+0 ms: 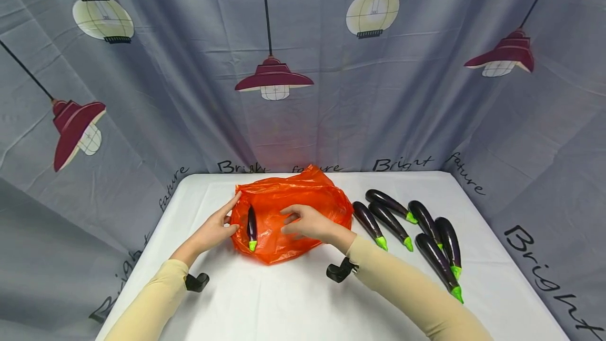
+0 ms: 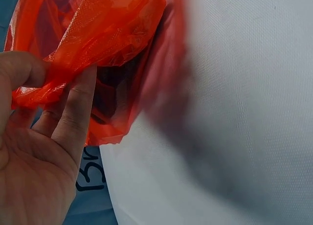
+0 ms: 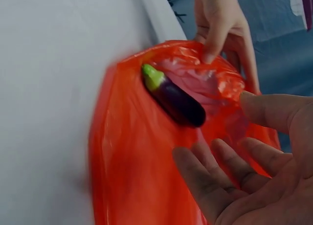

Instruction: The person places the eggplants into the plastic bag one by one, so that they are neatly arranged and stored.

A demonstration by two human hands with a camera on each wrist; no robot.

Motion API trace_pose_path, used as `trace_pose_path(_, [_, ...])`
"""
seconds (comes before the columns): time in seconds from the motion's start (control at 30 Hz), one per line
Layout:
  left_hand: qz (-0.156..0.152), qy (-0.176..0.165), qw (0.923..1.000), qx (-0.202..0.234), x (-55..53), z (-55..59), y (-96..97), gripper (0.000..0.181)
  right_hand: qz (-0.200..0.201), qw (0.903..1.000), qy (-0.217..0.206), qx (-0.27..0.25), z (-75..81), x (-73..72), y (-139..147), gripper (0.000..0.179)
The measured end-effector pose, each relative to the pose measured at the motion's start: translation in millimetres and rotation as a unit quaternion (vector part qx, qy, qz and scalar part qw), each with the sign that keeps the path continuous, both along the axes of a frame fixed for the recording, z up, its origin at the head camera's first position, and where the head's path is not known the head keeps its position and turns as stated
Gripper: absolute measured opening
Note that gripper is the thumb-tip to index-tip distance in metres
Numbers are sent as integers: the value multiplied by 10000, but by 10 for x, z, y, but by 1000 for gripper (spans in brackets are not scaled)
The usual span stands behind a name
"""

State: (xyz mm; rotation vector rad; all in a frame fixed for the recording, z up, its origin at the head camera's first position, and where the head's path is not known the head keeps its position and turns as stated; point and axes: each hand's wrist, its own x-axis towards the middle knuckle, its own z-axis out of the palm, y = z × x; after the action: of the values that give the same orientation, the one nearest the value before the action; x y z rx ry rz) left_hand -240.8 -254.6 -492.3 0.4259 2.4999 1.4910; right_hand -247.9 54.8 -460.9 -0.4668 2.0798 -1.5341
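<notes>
Down at the near side, two pale yellow sleeves (image 1: 402,288) stretch over the white table (image 1: 265,304). I've got the left hand (image 1: 215,233) pinching the orange-red bag (image 1: 293,186) at its rim, while the right hand (image 1: 310,223) hovers above, fingers apart, palm bare! One eggplant (image 1: 252,225) lies inside, toward the left. Off right, six more eggplants (image 1: 424,218) lie loose; behind, I see a lamp-printed curtain (image 1: 303,130).

You have seven eggplants (image 1: 389,223): one in the bag (image 1: 276,199), six on the table (image 1: 265,304). That's one bag, one table, your two hands (image 1: 215,233), two sleeves (image 1: 397,288), three printed lamps (image 1: 274,76), two printed lanterns (image 1: 374,12).
</notes>
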Motion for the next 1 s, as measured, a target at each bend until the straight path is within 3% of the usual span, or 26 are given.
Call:
trace_pose_path(0.3, [-69,-29,9999,68,-15,-17,-11,90,-46,9999,162,-29,140,38,500,54])
trace_pose_path(0.63, [-4,-156,9998,122,-7,-16,-19,92,-398,9989,186,146,271,87,1076,57])
trace_pose_path(1.0, [-94,-466,9982,353,-14,12,-97,88,-1149,9933,69,-54,261,63,1861,70])
